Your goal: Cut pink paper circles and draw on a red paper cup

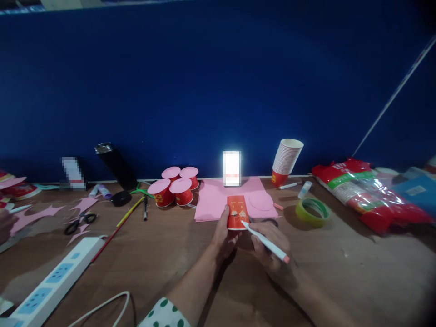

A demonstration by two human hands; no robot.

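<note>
My left hand (pixel 225 234) is closed around a red paper cup (pixel 238 206) that carries small printed figures, its white rim turned toward me. Between the fingers of my right hand (pixel 274 238) sits a white marker (pixel 267 243) with a red end, its tip at the cup's side near the rim. Behind the cup lie pink paper sheets (pixel 213 200) with a round pink disc (pixel 261 201) on them. Dark scissor handles (pixel 270 221) show partly behind my right hand.
Several red cups topped with pink discs (pixel 180 185) stand left of the paper. A cup stack (pixel 288 159), tape roll (pixel 312 212) and red plastic bag (pixel 361 190) are on the right. A power strip (pixel 56 277), scissors (pixel 80 222) and another person's hand (pixel 4 226) are at left.
</note>
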